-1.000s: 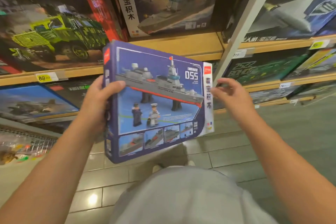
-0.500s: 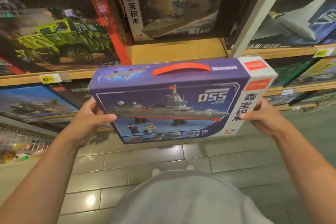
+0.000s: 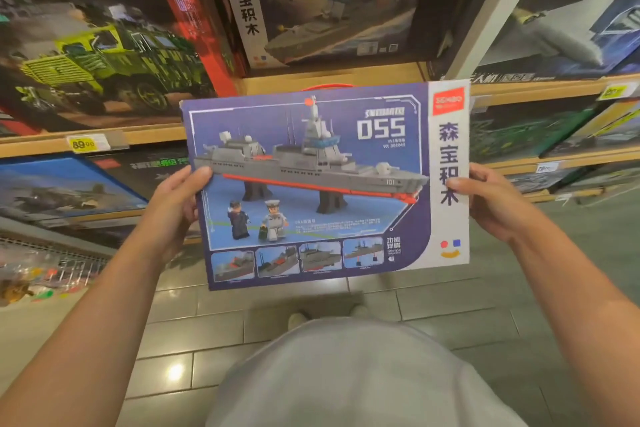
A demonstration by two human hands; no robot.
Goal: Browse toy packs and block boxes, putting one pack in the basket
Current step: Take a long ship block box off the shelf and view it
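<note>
The warship block box (image 3: 311,184) has tipped up from lying flat, its printed front now facing the camera. The left hand (image 3: 176,204) and right hand (image 3: 491,201) clamp its side edges, thumbs on front, before the shelf (image 3: 332,80).

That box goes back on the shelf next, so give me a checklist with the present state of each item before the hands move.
1. Left hand grips the 055 ship box at its left edge: ok.
2. Right hand grips its right edge: ok.
3. Box held upright, front facing the person: ok.
4. Bare wooden shelf behind the box, below the dark 055 box: ok.
5. Whether that gap is deep enough: cannot tell.
6. Red carry handle intact: cannot tell, mostly hidden.
</note>
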